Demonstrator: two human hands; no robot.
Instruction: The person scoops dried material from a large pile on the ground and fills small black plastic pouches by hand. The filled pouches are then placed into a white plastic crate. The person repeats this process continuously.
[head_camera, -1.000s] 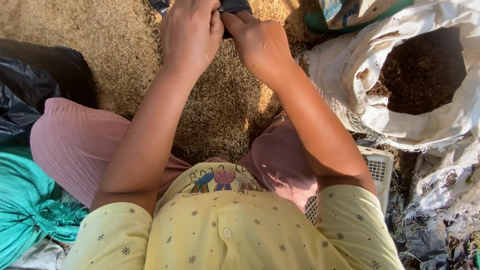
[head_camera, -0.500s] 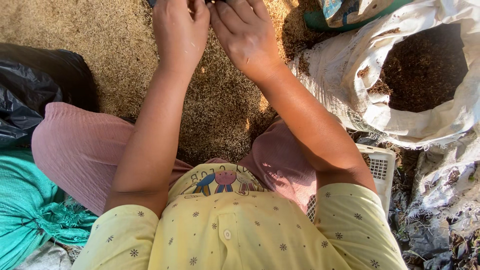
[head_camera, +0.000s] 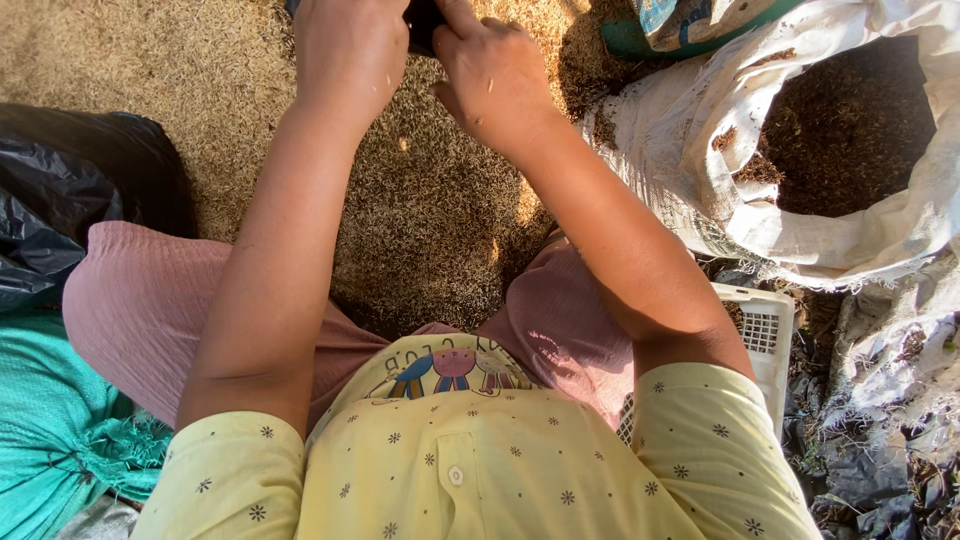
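Both my hands are stretched out in front of me at the top edge of the head view, over a wide spread of husked grain (head_camera: 430, 210) on the ground. My left hand (head_camera: 350, 50) and my right hand (head_camera: 495, 75) are closed together around a small dark object (head_camera: 422, 22), most of it cut off by the frame's top edge. Bits of grain stick to my right hand. What the dark object is cannot be told.
An open white woven sack (head_camera: 760, 210) filled with dark brown husk stands at the right. A black plastic bag (head_camera: 70, 190) lies at the left, with teal cloth (head_camera: 50, 440) below it. A white plastic basket (head_camera: 765, 345) sits beside my right leg.
My hands stay together at the top of the view. The right hand has shifted a little, its fingers working on the dark object between both hands.
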